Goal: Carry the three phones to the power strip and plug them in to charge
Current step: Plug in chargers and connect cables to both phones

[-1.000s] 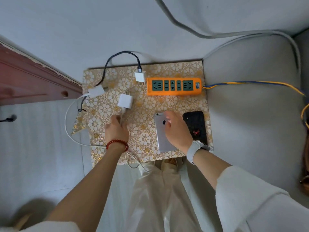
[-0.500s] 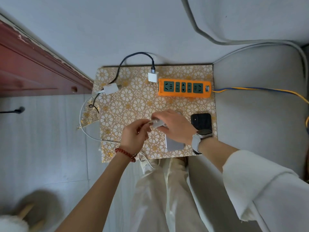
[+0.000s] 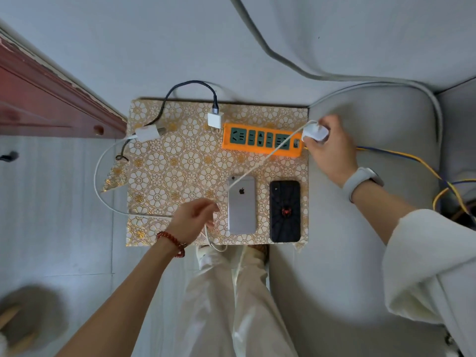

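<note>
An orange power strip (image 3: 261,139) lies at the back right of a gold-flowered board (image 3: 180,163). A silver phone (image 3: 242,206) and a black phone (image 3: 285,211) lie face down side by side at the front. My right hand (image 3: 329,148) grips a white charger plug (image 3: 315,132) just past the strip's right end. Its white cable (image 3: 260,162) stretches tight across the strip and over the silver phone to my left hand (image 3: 193,219), which pinches it beside that phone. I see only two phones.
Another white plug (image 3: 215,120) with a black cable (image 3: 190,85) sits at the strip's left end. A third white plug (image 3: 146,133) lies at the board's left edge with a white cable looping off. A red-brown wooden frame (image 3: 51,99) stands left. Yellow-blue wires (image 3: 401,158) run right over a grey cushion (image 3: 373,119).
My right hand took the white plug from beside the silver phone and carried it up to the strip's right end. My left hand dropped lower, holding the cable. Both phones now lie uncovered.
</note>
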Demonstrator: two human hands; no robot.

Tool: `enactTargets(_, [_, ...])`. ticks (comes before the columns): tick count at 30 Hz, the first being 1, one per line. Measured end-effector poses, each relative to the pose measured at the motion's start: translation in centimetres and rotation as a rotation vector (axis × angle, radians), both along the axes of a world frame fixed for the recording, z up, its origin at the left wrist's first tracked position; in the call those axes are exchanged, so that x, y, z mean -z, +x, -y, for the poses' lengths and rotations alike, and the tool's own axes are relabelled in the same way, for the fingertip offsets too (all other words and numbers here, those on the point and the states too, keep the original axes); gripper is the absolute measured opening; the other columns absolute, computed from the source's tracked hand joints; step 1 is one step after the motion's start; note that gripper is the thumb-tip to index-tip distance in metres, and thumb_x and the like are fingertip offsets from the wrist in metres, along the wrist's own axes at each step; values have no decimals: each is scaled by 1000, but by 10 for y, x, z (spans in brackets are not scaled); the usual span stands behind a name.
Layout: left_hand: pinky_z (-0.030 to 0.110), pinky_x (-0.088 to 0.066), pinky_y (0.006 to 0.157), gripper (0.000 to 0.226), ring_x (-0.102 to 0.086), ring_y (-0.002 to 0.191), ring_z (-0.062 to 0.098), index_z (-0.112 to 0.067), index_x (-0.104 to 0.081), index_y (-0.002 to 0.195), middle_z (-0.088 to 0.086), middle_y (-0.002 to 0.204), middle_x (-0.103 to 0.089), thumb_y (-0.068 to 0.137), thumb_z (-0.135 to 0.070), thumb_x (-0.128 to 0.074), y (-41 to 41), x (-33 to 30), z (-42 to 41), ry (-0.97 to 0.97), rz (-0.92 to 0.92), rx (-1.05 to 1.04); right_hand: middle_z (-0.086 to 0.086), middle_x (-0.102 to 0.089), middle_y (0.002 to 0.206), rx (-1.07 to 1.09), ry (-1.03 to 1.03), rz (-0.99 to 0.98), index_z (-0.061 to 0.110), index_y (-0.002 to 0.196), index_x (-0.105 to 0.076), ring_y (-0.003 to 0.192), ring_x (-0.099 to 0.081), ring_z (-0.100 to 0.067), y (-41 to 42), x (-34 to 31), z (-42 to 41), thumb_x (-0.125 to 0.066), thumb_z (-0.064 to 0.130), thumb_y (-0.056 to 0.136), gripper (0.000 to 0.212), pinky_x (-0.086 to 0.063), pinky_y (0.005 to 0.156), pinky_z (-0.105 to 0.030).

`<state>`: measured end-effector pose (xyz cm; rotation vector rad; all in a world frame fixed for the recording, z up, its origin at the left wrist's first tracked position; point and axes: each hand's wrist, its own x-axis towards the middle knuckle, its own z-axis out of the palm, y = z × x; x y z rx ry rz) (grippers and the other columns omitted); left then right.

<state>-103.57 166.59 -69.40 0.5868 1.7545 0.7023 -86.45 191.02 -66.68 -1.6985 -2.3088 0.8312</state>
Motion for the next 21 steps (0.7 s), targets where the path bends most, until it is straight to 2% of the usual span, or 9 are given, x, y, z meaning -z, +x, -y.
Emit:
enactTargets(2, [39,-53,69,24,-58,56,15,-26,-60,75,1,59,-55,91,-14,-47,-1,-8,-17,63,-38,-133,-16,-61,105,22,-60,-6,6,105,-50,89,-58,-33,5,3,-5,-63,15,79,31,-36,66,-27])
enactTargets(3, [38,-54,68,24,-56,53,10,-27,-59,75,1,59,-53,91,-14,-47,-1,-13,-29,97,-54,-192,-15,-60,109,44,-109,-35,7,109,-50,92,-56,-31,5,5,-5,-61,13,80,32,-36,68,-26])
enactTargets(5, [28,-55,60,26,-52,45,-1,-28,-59,74,0,58,-51,92,-14,-46,-5,-24,-56,169,-82,-294,-10,-55,116,87,-236,-123,13,121,-49,95,-52,-23,0,8,-2,-55,9,82,40,-38,71,-24])
enactTargets(7, [15,-51,48,26,-49,40,-3,-26,-58,74,-2,58,-50,92,-14,-45,-10,-33,-82,224,-123,-376,-9,-53,120,138,-335,-207,15,125,-49,98,-50,-18,-6,10,-1,-53,6,83,43,-43,70,-25])
enactTargets(8, [14,-49,46,24,-49,39,-4,-23,-60,76,-2,59,-50,93,-15,-44,-13,-35,-92,236,-147,-412,-10,-53,122,158,-364,-239,13,123,-51,101,-52,-20,-9,11,-2,-54,6,82,42,-47,72,-27])
enactTargets(11, [21,-50,47,19,-47,36,-3,-15,-63,88,-4,60,-53,92,-18,-45,-20,-32,-108,200,-195,-472,-11,-58,121,152,-364,-238,10,118,-54,107,-55,-25,-17,16,-5,-61,13,81,38,-50,88,-38])
enactTargets(16, [31,-50,56,19,-46,32,-3,-17,-62,84,-3,61,-53,92,-18,-45,-21,-17,-103,116,-212,-480,-11,-60,110,216,-386,-250,6,116,-51,94,-58,-25,-23,32,-4,-66,16,79,42,-51,75,-34])
enactTargets(19, [33,-52,57,19,-47,32,-3,-20,-62,82,-4,60,-54,91,-18,-46,-20,-13,-101,98,-235,-455,-16,-60,115,224,-379,-211,4,118,-49,101,-60,-31,-23,37,-1,-69,18,77,47,-52,86,-41])
enactTargets(21, [35,-54,59,18,-47,32,-3,-19,-62,83,-4,61,-54,91,-18,-45,-21,-12,-101,92,-242,-454,-17,-59,114,165,-336,-179,3,115,-50,101,-58,-30,-24,38,1,-69,18,77,46,-48,80,-33])
